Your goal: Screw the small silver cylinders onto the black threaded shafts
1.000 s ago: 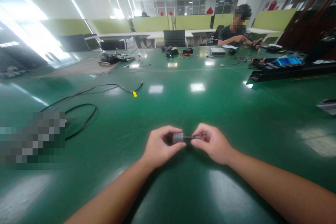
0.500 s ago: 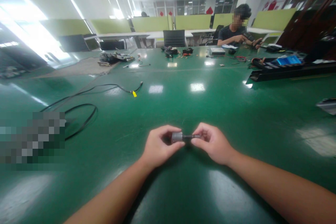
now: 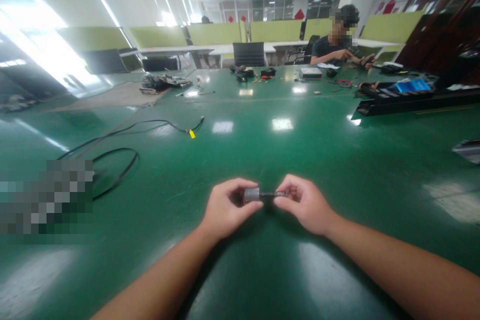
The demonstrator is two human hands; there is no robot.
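Between my two hands, just above the green tabletop, is a small grey metal cylinder with a thin dark rod sticking out to the right. It lies nearly level. My left hand grips the cylinder between thumb and fingers; its left end is partly hidden by the palm. With thumb and fingertips, my right hand pinches the far end of the rod, where a paler piece shows. Whether rod and cylinder are one piece I cannot tell.
A black cable with a yellow tag lies left, near a blurred-out object. A black tray-like frame is at right. Electronic parts lie farther back. Across the table a person handles a dark object.
The cylinder and my left hand have shifted very slightly left, and a little more of the rod shows between my hands. All else looks the same.
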